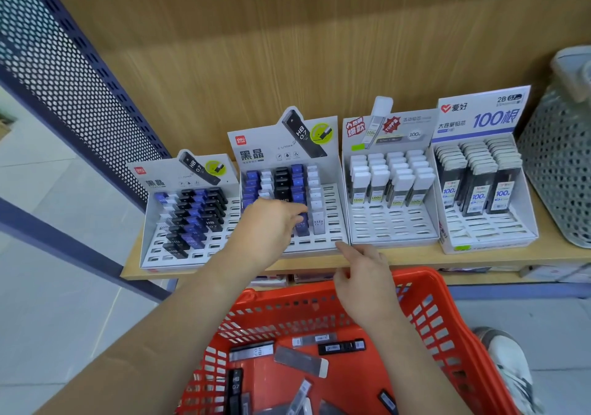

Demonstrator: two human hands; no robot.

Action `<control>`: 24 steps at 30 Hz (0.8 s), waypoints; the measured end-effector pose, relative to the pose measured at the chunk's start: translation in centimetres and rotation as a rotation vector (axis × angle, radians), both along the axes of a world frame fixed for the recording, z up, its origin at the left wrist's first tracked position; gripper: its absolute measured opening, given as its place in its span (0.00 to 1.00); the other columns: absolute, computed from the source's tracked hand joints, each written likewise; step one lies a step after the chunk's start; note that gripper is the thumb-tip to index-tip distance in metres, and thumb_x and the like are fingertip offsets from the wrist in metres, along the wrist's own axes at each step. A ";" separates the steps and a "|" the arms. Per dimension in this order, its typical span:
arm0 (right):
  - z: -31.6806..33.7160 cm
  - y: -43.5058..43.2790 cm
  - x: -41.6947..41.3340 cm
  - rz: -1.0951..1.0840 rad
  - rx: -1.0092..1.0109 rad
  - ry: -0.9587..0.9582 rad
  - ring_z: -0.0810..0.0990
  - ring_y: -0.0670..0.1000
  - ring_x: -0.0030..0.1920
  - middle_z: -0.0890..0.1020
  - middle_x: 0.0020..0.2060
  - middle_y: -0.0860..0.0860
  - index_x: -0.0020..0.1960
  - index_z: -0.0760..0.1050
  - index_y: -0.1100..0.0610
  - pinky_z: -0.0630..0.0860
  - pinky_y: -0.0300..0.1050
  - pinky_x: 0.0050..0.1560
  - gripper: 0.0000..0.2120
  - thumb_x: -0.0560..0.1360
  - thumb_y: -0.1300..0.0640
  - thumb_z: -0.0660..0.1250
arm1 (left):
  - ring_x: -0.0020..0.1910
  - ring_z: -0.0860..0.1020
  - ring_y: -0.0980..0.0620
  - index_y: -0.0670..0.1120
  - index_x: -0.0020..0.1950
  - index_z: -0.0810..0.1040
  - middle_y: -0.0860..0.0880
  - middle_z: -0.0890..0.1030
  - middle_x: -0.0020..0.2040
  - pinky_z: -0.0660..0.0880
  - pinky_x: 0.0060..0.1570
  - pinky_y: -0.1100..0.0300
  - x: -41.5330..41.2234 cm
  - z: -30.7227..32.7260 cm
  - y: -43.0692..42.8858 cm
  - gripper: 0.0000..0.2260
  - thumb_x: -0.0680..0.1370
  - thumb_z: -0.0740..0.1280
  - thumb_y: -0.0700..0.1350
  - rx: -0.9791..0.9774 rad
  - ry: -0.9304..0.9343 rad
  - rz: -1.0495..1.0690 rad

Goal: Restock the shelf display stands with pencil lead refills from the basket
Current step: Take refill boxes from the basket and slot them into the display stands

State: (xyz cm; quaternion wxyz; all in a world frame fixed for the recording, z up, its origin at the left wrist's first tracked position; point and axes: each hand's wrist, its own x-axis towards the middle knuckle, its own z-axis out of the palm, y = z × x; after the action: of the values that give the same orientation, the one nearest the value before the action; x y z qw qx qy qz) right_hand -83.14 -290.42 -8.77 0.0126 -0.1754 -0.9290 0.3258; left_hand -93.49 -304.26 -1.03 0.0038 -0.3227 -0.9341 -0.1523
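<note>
From the head camera, a wooden shelf (415, 259) carries four cardboard display stands in a row along its front edge. The left hand (268, 226) is inside the second stand from the left (332, 197). Its thumb and curled fingers (295, 215) close on a blue refill case (303, 227) that stands upright in its slot, just left of a grey HB 0.7 case (318, 223). The back of the hand hides the actual contact.

The right hand (364, 280) hovers over the shelf's front edge. Its index finger is stretched out to the front right corner of that same stand, the thumb is apart, and it holds nothing that shows.

The remaining stock lies flat in the red basket (447, 290), below the shelf and nearer the person. It includes a black refill case (341, 347) and a clear one (300, 362), with their long axes roughly crosswise, and a black HB 0.7 case (236, 382) pointing away from the person.

The right hand is directly above these and looks the nearer one for the next pick. Any case would need turning from flat to upright for the open slots in the stands' front rows. The third stand (393, 223) and fourth stand (489, 232) both show bare front rows.
</note>
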 end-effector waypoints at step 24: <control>-0.1 2.5 6.6 0.345 -0.015 -0.319 0.79 0.48 0.46 0.79 0.39 0.48 0.50 0.82 0.57 0.66 0.34 0.45 0.08 0.74 0.63 0.67 | 0.45 0.80 0.48 0.47 0.47 0.82 0.48 0.84 0.46 0.76 0.47 0.54 12.4 -9.7 -6.9 0.09 0.75 0.63 0.45 -0.320 -0.536 -0.012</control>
State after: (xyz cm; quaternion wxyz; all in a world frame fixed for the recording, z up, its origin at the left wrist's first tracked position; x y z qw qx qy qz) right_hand -76.53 -287.88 -8.91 -0.1914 -0.0632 -0.9329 0.2983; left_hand -81.13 -311.16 -10.68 -0.2944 -0.2732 -0.9120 -0.0833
